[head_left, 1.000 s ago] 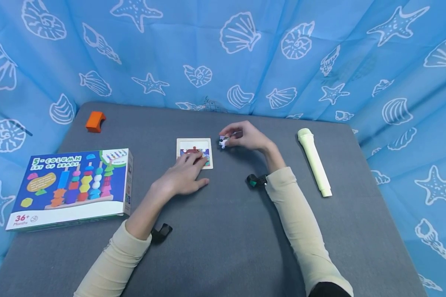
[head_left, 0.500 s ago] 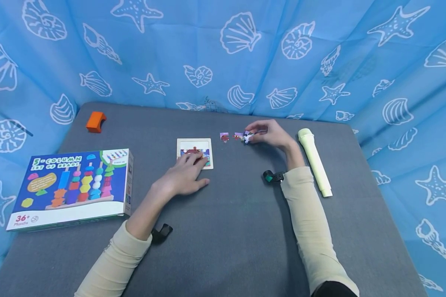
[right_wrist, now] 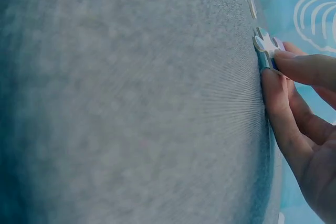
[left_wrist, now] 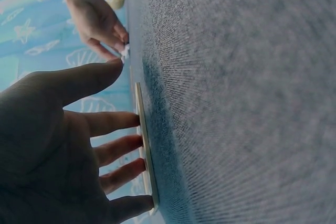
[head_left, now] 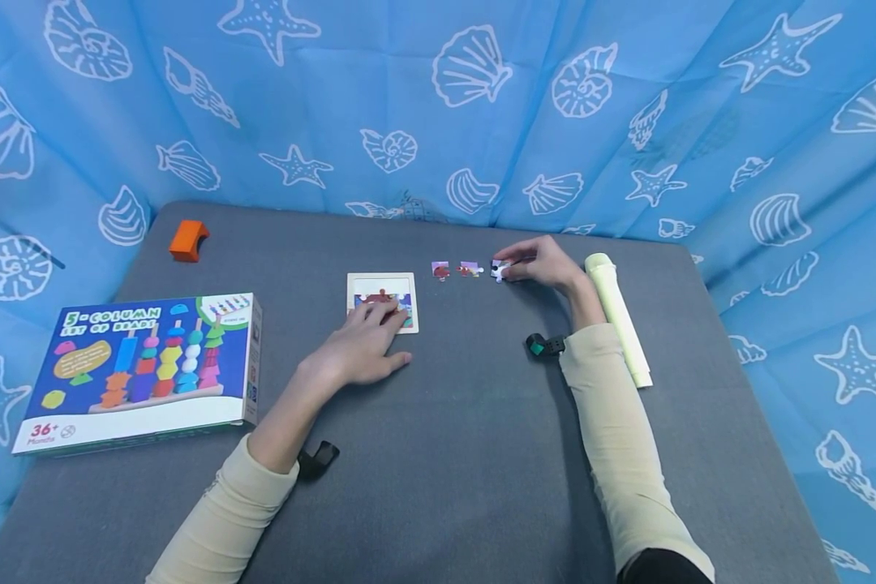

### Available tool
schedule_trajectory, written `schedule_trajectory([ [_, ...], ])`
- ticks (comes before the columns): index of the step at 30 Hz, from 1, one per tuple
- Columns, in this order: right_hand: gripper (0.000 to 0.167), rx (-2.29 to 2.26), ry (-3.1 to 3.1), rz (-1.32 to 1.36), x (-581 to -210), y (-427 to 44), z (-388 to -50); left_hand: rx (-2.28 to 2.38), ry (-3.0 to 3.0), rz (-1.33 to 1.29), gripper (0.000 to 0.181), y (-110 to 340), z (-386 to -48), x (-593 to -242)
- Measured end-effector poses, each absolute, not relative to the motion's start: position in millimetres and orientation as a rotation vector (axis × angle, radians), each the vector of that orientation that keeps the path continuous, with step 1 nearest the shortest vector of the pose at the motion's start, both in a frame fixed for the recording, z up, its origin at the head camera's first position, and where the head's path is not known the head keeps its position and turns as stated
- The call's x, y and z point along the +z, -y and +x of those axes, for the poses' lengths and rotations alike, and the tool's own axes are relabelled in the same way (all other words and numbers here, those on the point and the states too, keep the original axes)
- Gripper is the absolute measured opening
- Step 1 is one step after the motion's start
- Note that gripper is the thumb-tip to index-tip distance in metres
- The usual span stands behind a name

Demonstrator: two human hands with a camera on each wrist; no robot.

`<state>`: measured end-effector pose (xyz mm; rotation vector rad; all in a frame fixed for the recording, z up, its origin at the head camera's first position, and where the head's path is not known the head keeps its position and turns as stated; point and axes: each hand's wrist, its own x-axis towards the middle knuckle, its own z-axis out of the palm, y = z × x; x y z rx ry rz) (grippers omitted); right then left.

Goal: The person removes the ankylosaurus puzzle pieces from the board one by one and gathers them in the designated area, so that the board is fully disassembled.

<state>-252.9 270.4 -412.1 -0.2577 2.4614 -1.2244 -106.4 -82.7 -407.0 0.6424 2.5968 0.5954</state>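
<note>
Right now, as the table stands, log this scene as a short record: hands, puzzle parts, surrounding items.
Left hand: rests on the framed puzzle
Right hand: pinches a puzzle piece; whether it is lifted, cannot tell
Loose pieces: two, on the table between framed puzzle and right hand
Bead-set box: left side of table
Orange block: beyond the box
Pale green stick: partly behind right forearm
Backdrop: blue curtain, white shells and starfish

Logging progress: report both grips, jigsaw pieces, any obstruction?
Left grip on framed jigsaw, covering part of it. Right grip pinching jigsaw piece; two loose pieces to its left. Nothing seen blocking right grip.
</note>
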Motion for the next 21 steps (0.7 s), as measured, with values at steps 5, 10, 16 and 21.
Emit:
schedule_trajectory([
  [5,0.034,-1.179,-2.504,-0.277,-412.2,-267.5,-253.6,0.598,-2.603,0.643,0.075,83.3,-106.5,-406.5],
  [10,0.032,-1.140,-2.579,-0.281,-411.8,-264.6,-254.1,0.585,-2.601,0.656,0.076,83.1,-107.2,-407.8],
  [16,0.032,-1.165,-2.613,-0.254,-412.0,-264.4,-253.1,0.558,-2.596,0.675,0.076,84.5,-107.8,-407.0],
  [21,0.032,-1.200,-2.598,-0.248,-413.4,-265.3,-249.8,0.584,-2.576,0.689,0.077,89.5,-109.7,-412.2],
])
